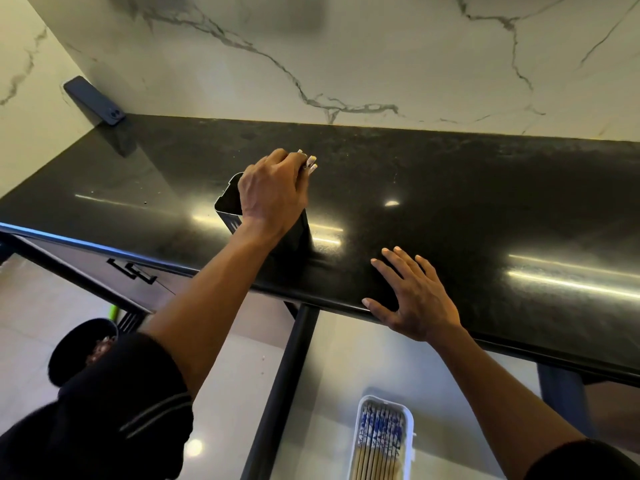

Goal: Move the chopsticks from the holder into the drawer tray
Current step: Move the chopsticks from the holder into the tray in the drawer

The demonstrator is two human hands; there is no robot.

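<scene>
Item 1. My left hand (273, 195), centre of the frame: arm stretched forward and up from the lower left, dark sleeve pushed to the elbow, back of the hand toward me, fingers curled down and closed round the upper ends of a small bundle of pale-tipped chopsticks (310, 162). Only their tips show, sticking out past my knuckles; how many there are I cannot tell

Item 2. Black rectangular metal holder (230, 202), upright on the counter, directly under my left hand; its open rim and a slotted side show at the left of my wrist. The bundle's lower part is hidden by hand and holder

Item 3. My right hand (412, 299), right of centre: grasping nothing, fingers straight and spread, palm down, resting flat on the front edge of the glossy black stone countertop (485, 202), thumb along the lip

Item 4. White oblong plastic tray (410, 420), bottom of the frame, lying in the open grey-floored drawer (329, 375) below the counter. Inside it, a row of wooden chopsticks with blue-and-white patterned tops (381, 434), side by side lengthwise

Item 5. Dark blue phone (95, 102), upper left, propped against the white veined marble wall (346, 46)
</scene>
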